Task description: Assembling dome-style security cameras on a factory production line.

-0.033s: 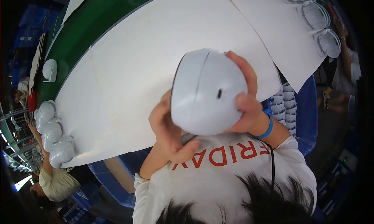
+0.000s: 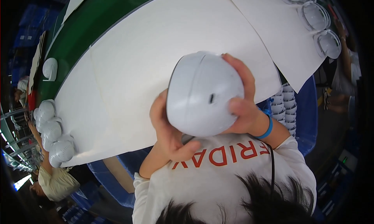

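Over the near edge of the table, both my hands hold a white, glossy, dome-shaped plastic shell [image 2: 194,93], helmet-like in form. It has a small dark slot in its side and a seam line running across it; its rim faces left. My left hand [image 2: 167,126] curls round the left rim, fingers partly hidden behind it and thumb below. A small dark grey part [image 2: 187,138] shows between that hand and the shell; I cannot make out what it is. My right hand [image 2: 245,111] grips the right side, thumb near the slot and a finger over the top.
White sheets cover the table [image 2: 132,72], with a green belt [image 2: 83,35] beyond. Similar white shells [image 2: 62,150] stand at the left, and upturned ones [image 2: 313,16] at the far right. A blue-lined bin [image 2: 307,119] beside my right arm holds stacked shells. Other people work at both sides.
The shell has shifted slightly left and turned a little in my hands. My right thumb has moved left with it.
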`<state>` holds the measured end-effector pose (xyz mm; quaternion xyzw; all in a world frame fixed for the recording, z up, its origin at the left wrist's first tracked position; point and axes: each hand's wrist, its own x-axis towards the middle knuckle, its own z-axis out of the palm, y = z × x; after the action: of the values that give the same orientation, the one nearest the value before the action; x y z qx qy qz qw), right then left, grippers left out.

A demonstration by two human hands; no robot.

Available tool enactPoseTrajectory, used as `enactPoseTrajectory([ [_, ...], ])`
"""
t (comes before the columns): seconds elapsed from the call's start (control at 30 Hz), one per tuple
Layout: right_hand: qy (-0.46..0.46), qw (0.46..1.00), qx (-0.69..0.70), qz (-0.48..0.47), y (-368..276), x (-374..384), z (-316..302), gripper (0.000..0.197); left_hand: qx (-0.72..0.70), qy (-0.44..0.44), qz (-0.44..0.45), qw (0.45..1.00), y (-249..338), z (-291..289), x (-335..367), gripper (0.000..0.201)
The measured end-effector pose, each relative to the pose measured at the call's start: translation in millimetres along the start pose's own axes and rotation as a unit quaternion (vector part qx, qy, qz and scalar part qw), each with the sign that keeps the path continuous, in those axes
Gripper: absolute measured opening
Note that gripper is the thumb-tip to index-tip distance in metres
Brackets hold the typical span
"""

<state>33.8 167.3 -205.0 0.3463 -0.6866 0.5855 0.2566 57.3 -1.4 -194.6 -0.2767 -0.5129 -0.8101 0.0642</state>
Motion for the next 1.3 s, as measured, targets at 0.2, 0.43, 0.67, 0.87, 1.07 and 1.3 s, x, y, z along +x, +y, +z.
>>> enactPoseTrajectory([
  [0.2,-0.036,0.997,-0.004,0.073,-7,-4,2,0.065,0.076,0.033,-0.062,0.995,3,10,8,0.110],
  [0.43,-0.112,0.992,-0.054,0.019,-7,14,-10,0.082,0.165,0.062,-0.049,0.983,-5,-8,5,0.112],
  [0.67,-0.123,0.938,0.149,0.288,-22,32,-23,0.109,-0.035,0.087,-0.246,0.965,24,-9,27,0.107],
  [0.87,-0.015,0.951,0.083,0.299,-8,40,-14,0.103,0.382,-0.051,-0.117,0.915,17,-8,76,0.097],
  [1.07,0.026,0.930,0.018,0.366,-30,63,-61,0.108,0.063,0.090,-0.289,0.951,-7,-96,211,0.043],
  [1.3,0.233,0.878,-0.248,0.336,-32,22,-219,0.057,0.193,0.196,-0.410,0.870,-55,-220,338,0.049],
])
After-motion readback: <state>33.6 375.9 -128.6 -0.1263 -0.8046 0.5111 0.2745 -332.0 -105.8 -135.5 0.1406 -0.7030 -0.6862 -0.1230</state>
